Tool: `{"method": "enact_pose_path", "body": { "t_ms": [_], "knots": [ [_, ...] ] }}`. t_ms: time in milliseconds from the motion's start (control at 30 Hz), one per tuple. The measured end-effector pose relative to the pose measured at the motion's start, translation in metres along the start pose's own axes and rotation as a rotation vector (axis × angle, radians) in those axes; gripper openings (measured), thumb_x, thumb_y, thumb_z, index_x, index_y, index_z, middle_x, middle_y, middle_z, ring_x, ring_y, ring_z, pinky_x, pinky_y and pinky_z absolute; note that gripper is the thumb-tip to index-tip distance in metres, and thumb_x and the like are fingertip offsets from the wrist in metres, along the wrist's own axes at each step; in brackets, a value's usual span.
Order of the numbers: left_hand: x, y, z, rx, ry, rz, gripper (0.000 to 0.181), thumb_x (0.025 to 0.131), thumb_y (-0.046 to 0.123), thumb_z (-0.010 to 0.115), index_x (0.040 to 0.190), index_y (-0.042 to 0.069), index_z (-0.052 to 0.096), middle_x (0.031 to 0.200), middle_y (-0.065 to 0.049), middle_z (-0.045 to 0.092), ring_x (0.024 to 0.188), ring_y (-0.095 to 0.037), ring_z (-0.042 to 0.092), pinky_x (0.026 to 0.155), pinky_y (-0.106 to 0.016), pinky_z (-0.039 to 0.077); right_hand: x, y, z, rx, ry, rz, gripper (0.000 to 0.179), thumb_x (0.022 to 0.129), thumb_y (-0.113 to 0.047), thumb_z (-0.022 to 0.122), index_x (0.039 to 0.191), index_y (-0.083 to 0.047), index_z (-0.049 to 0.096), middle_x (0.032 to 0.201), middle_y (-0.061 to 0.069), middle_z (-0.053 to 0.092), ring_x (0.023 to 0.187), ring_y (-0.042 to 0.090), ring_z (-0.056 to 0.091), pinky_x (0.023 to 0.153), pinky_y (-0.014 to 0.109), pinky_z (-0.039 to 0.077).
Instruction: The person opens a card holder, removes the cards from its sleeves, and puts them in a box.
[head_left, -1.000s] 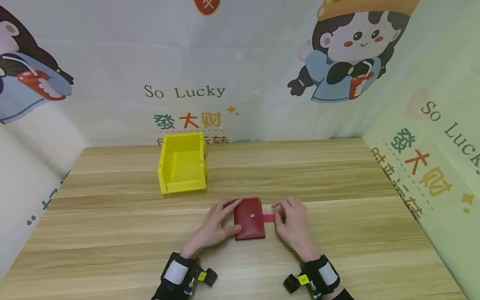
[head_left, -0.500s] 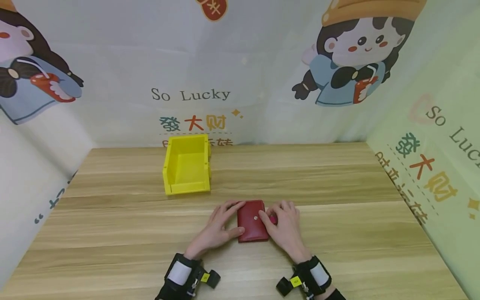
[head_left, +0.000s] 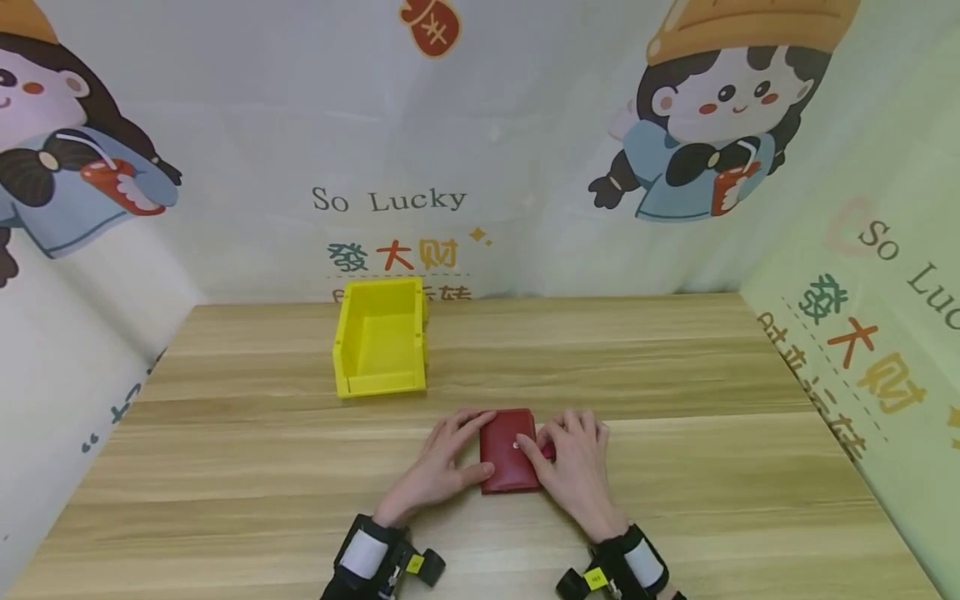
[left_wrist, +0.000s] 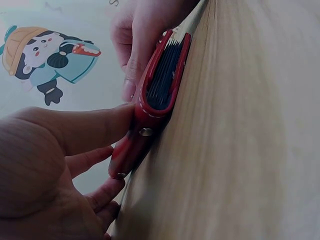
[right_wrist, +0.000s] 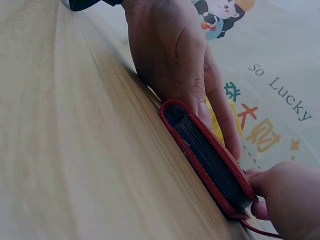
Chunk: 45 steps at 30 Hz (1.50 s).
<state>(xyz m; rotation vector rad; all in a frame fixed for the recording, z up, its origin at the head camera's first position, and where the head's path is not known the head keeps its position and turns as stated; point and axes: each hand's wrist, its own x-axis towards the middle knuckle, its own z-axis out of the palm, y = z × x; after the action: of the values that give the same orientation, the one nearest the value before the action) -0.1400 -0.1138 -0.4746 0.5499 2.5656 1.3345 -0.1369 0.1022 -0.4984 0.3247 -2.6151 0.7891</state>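
A red snap-strap card holder (head_left: 506, 467), thick with dark card sleeves, lies shut on the wooden table in the head view. My left hand (head_left: 442, 462) rests on its left side, thumb on the lower part of the cover and index finger at the upper corner. At the right edge my right hand (head_left: 577, 458) has its thumb on the cover by the metal snap, fingers curled around the pink strap (head_left: 550, 451), which they mostly hide. In the left wrist view the holder's stitched spine (left_wrist: 146, 131) faces me. The right wrist view shows its sleeve edges (right_wrist: 212, 155).
A yellow plastic bin (head_left: 381, 337) stands behind the card holder, toward the back left of the table (head_left: 675, 358). Printed cloth walls (head_left: 525, 150) with cartoon figures close in the back and both sides. Each wrist wears a black camera band (head_left: 371, 554).
A second ago the strap stuck out to the right in the right hand's fingers. That hand has moved left, its thumb onto the cover near the snap. The left hand stays on the holder.
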Motion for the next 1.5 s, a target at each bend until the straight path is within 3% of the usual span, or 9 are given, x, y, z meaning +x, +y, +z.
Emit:
{"method": "enact_pose_path", "body": {
  "t_ms": [267,433,633,900,1033,1200,1333,1500],
  "knots": [
    [-0.002,-0.002,0.000,-0.018,0.012,0.042,0.067,0.090,0.017,0.072,0.150,0.006,0.045,0.153,-0.020,0.041,0.143,-0.044,0.033,0.118,-0.068,0.015,0.000,-0.001,0.001,0.032,0.013,0.016,0.034,0.087,-0.037,0.076,0.065,-0.017,0.059,0.081,0.001,0.053,0.088,0.022,0.038,0.082,0.043,0.021],
    [-0.003,-0.002,-0.001,-0.022,0.022,0.023,0.072,0.089,0.017,0.073,0.151,0.002,0.040,0.155,-0.024,0.039,0.146,-0.045,0.031,0.122,-0.065,0.008,0.000,-0.004,0.003,0.010,0.042,-0.003,0.033,0.088,-0.035,0.075,0.066,-0.017,0.059,0.081,0.001,0.053,0.089,0.023,0.038,0.083,0.043,0.021],
    [-0.006,-0.002,-0.001,-0.031,0.013,-0.029,0.078,0.089,0.019,0.073,0.154,0.001,0.034,0.159,-0.025,0.034,0.149,-0.046,0.026,0.124,-0.062,0.006,-0.002,-0.006,0.004,-0.015,0.156,-0.081,0.030,0.088,-0.030,0.074,0.066,-0.016,0.058,0.078,0.001,0.056,0.088,0.025,0.040,0.086,0.046,0.023],
    [-0.007,-0.002,-0.001,-0.059,0.025,-0.056,0.079,0.088,0.018,0.074,0.154,0.002,0.034,0.159,-0.024,0.034,0.149,-0.047,0.025,0.122,-0.065,0.010,-0.001,-0.006,0.006,0.058,0.300,-0.192,0.017,0.082,-0.016,0.075,0.069,-0.012,0.066,0.070,0.000,0.060,0.084,0.022,0.043,0.085,0.043,0.023],
    [-0.007,-0.001,-0.001,-0.102,0.062,-0.077,0.079,0.085,0.016,0.077,0.153,0.004,0.038,0.149,-0.024,0.038,0.141,-0.043,0.034,0.116,-0.066,0.023,0.001,-0.006,0.006,0.179,0.333,-0.233,0.011,0.080,-0.007,0.075,0.071,-0.010,0.069,0.064,-0.001,0.062,0.076,0.016,0.045,0.082,0.037,0.026],
    [-0.006,0.001,-0.003,-0.113,0.078,-0.055,0.077,0.084,0.012,0.078,0.151,0.003,0.042,0.127,-0.016,0.051,0.125,-0.031,0.043,0.110,-0.057,0.034,0.001,-0.005,0.006,0.408,0.310,-0.270,0.011,0.081,0.005,0.071,0.082,-0.005,0.074,0.068,0.002,0.069,0.070,0.013,0.055,0.079,0.027,0.037],
    [-0.007,0.005,-0.005,-0.108,0.017,-0.009,0.084,0.083,0.015,0.078,0.153,-0.001,0.035,0.118,-0.010,0.055,0.121,-0.027,0.046,0.111,-0.053,0.035,-0.002,-0.006,0.005,0.549,0.277,-0.293,0.019,0.081,0.013,0.067,0.090,-0.002,0.075,0.077,0.009,0.075,0.072,0.018,0.062,0.073,0.021,0.045],
    [-0.008,0.013,-0.003,-0.086,-0.071,-0.006,0.107,0.078,0.030,0.085,0.159,0.003,0.021,0.127,-0.013,0.047,0.122,-0.024,0.041,0.107,-0.048,0.039,-0.005,-0.010,0.002,0.634,0.190,-0.280,0.026,0.084,0.015,0.063,0.101,-0.001,0.074,0.092,0.014,0.077,0.084,0.021,0.069,0.080,0.017,0.052]
  ]
}}
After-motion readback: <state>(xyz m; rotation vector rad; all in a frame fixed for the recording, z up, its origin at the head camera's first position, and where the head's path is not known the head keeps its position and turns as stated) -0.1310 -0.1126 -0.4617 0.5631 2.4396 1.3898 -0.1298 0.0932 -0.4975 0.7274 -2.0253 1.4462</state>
